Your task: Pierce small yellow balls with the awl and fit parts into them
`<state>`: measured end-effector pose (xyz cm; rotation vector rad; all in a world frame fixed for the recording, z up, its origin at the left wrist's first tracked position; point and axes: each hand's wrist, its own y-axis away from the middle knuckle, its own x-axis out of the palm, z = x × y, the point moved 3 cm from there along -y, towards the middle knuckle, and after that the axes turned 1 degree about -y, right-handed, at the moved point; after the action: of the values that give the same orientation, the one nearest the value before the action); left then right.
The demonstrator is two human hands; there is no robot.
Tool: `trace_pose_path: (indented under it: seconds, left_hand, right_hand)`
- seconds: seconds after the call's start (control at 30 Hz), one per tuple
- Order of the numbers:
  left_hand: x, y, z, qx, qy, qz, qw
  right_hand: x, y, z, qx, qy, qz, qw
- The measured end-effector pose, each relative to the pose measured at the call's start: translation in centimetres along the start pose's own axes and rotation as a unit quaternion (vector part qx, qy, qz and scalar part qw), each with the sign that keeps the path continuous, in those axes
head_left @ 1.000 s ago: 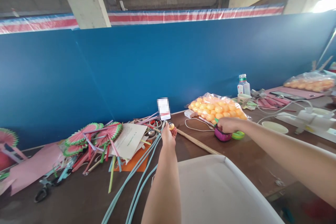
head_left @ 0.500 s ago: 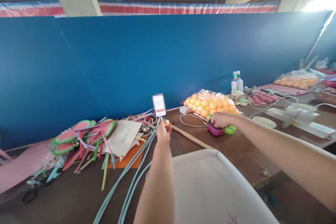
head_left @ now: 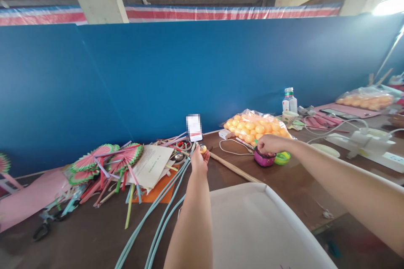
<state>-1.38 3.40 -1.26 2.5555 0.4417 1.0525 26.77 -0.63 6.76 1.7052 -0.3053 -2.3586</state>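
Though the view shifted, my hands held position: left hand pinches a small yellow ball at far centre; right hand, curled, grips the magenta box on the table, further right.

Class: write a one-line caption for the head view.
Left hand holds a small orange ball; right hand grips a magenta gadget on the table.

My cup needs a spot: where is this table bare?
Bare table shows between the blue tubes and the scissors, and between the white tray and the pink box under the right hand. Crowded: the paper fans pile, and cords far right.
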Motion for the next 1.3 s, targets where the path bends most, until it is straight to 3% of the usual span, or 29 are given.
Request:
trace_pose_path:
  seconds: [0.23, 0.37, 0.47, 0.53, 0.67, 0.8, 1.0, 1.2, 1.3]
  left_hand:
    - [0.0, -0.1, 0.0, 0.003, 0.001, 0.000, 1.000]
    - [-0.1, -0.2, 0.1, 0.003, 0.003, 0.003, 1.000]
    - [-0.1, -0.2, 0.0, 0.001, 0.007, 0.005, 1.000]
    - [0.0, -0.1, 0.0, 0.002, 0.011, 0.007, 1.000]
    - [0.1, 0.2, -0.3, 0.009, 0.036, 0.004, 0.999]
    - [0.0, 0.1, -0.5, 0.013, 0.078, -0.014, 0.997]
    - [-0.5, -0.4, -0.6, 0.040, 0.092, -0.040, 0.994]
    - [-0.5, -0.1, -0.5, 0.051, 0.079, -0.041, 0.995]
    - [-0.5, 0.1, -0.6, 0.052, 0.072, -0.044, 0.995]
  right_hand:
    - [-1.6, 0.8, 0.0, 0.036, -0.158, -0.085, 0.983]
    - [-1.7, 1.3, 2.6, -0.026, -0.276, -0.146, 0.950]
    - [-0.9, 0.8, 5.8, -0.075, -0.421, -0.147, 0.892]
    - [0.1, -0.1, 8.3, -0.086, -0.521, -0.142, 0.837]
    - [3.3, -2.7, 13.7, -0.103, -0.685, -0.068, 0.718]
    - [6.9, -4.8, 17.2, -0.070, -0.757, -0.043, 0.648]
    - [10.1, -6.3, 17.4, -0.034, -0.810, -0.062, 0.582]
    - [9.8, -6.6, 15.9, -0.069, -0.832, -0.041, 0.550]
    - [9.6, -6.2, 16.0, -0.070, -0.834, -0.037, 0.547]
